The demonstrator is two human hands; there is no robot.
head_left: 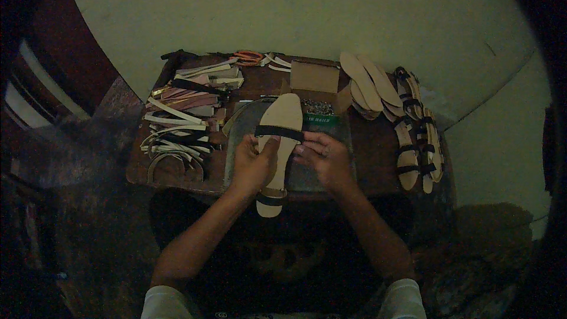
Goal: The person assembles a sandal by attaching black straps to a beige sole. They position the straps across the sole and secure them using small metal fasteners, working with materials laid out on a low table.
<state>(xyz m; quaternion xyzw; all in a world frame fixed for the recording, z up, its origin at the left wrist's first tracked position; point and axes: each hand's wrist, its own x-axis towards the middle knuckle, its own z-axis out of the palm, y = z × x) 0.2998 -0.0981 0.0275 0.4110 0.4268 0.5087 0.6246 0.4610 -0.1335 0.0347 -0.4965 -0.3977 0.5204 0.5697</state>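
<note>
A tan sandal sole (284, 119) lies lengthwise on a grey metal slab (239, 127) at the middle of the low workbench. A black strap (279, 133) crosses it near the toe, and another black strap sits near its heel. My left hand (253, 165) grips the sole's left edge, thumb by the strap's left end. My right hand (323, 158) pinches the strap's right end at the sole's right edge.
Piles of cut straps (183, 112) in tan, white and black cover the bench's left side. An open cardboard box (316, 80) of small nails stands behind the sole. Bare soles (369, 85) and strapped sandals (416, 136) are stacked at the right. Orange-handled scissors (248, 57) lie at the back.
</note>
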